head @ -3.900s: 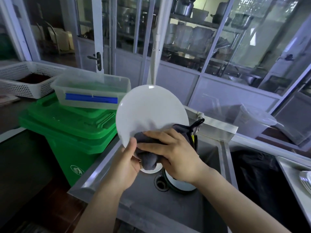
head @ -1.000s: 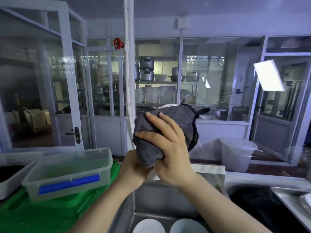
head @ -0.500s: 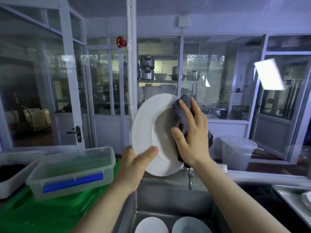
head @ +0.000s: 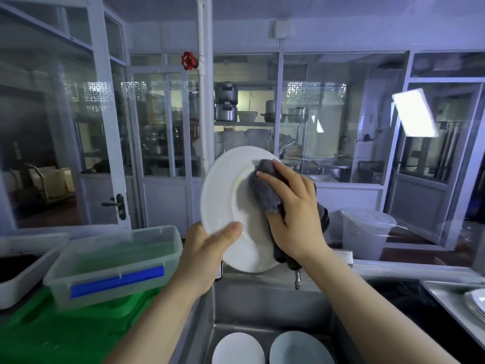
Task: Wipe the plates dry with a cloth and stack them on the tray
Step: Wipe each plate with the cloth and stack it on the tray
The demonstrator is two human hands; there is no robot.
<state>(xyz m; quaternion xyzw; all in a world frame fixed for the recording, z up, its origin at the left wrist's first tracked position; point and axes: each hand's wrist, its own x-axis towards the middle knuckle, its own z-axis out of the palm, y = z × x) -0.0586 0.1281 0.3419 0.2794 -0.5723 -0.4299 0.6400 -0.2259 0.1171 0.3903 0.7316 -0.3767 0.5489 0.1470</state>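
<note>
The plate (head: pixel 231 206) was held upright above the sink (head: pixel 262 306), its face under the grey cloth (head: pixel 265 193). Drying appeared part done: two plates (head: pixel 270 349) waited in the sink, while several lay on the tray (head: pixel 446 298) at right. The left hand (head: pixel 202 256) pinched the plate's lower rim, thumb on the face. The right hand (head: pixel 294 214) pressed the cloth flat against the plate, fingers spread.
</note>
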